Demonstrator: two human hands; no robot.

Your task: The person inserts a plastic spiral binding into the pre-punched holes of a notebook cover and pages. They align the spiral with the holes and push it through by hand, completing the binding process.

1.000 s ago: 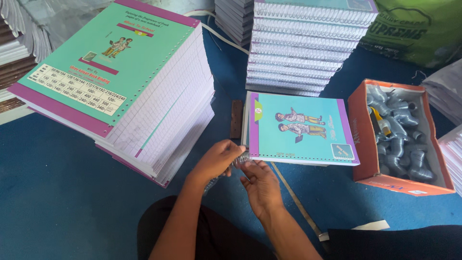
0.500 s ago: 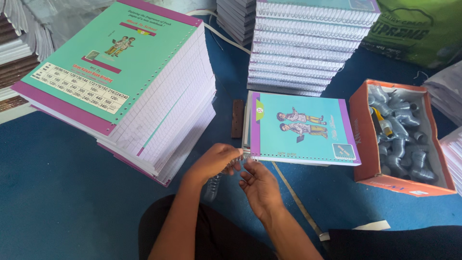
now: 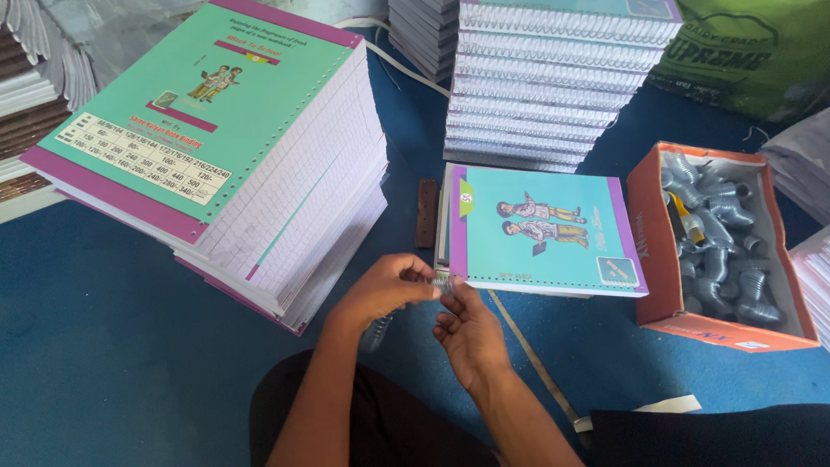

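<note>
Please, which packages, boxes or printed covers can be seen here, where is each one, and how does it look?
Orange cardboard box: right side, open, rectangular, filled with grey wire coils.
Green sack: top right corner, printed, crumpled.
Teal notebook: centre, purple edges, cartoon figures, by both hands.
Tall unbound stack: left, green cover, purple border, small picture and table.
Left hand and right hand: pinch a wire spiral.

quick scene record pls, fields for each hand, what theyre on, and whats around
left hand: pinches a metal spiral coil at the near edge of the notebook
right hand: fingertips on the same coil, from below
notebook: teal cover, purple border, punched holes along near edge, flat on blue floor
left: tall stack of unbound punched sheets
behind: stack of spiral-bound notebooks
right: orange box of metal coils
</note>
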